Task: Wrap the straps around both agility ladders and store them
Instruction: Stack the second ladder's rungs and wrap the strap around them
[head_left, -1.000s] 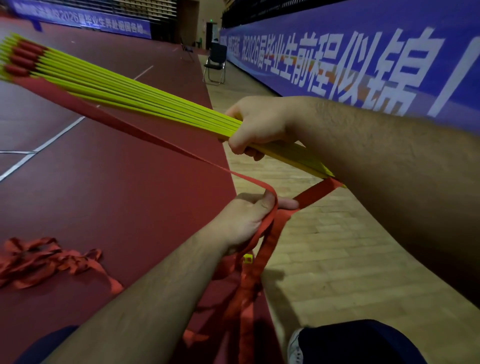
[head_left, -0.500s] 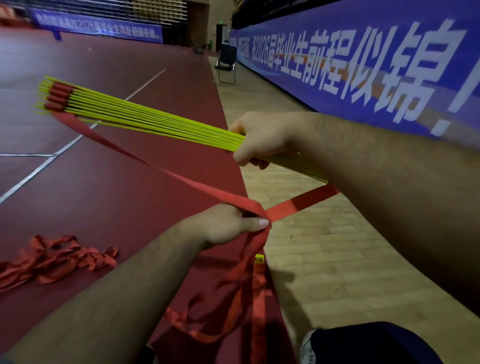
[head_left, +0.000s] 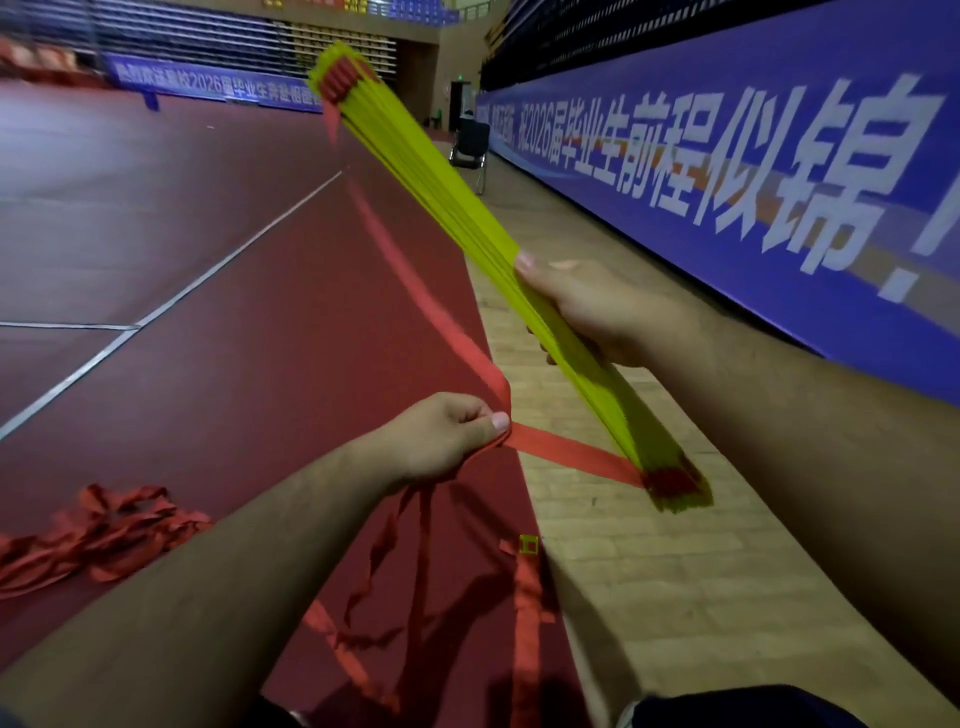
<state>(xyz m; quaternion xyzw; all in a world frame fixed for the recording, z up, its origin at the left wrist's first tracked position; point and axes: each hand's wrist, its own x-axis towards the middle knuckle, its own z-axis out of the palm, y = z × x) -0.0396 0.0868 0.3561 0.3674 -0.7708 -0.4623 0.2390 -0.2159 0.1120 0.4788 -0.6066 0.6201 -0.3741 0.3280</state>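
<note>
R hand raised mid-frame, fingers curled round yellow rung bundle, gripping near its middle. Bundle tilted: far end high, near end low over wood floor. L hand lower, apart from bundle, pinching red strap betw thumb & fingers; strap runs from pinch to both bundle ends. Count: 1 bundle, 2 taut strap runs, 1 red strap heap on mat at left, 1 yellow buckle amid loose strap below. No. of rungs unreadable, blurred. Both forearms cut off at frame edge.

A chair is set on the wood floor beside the blue banner, near the red court.
</note>
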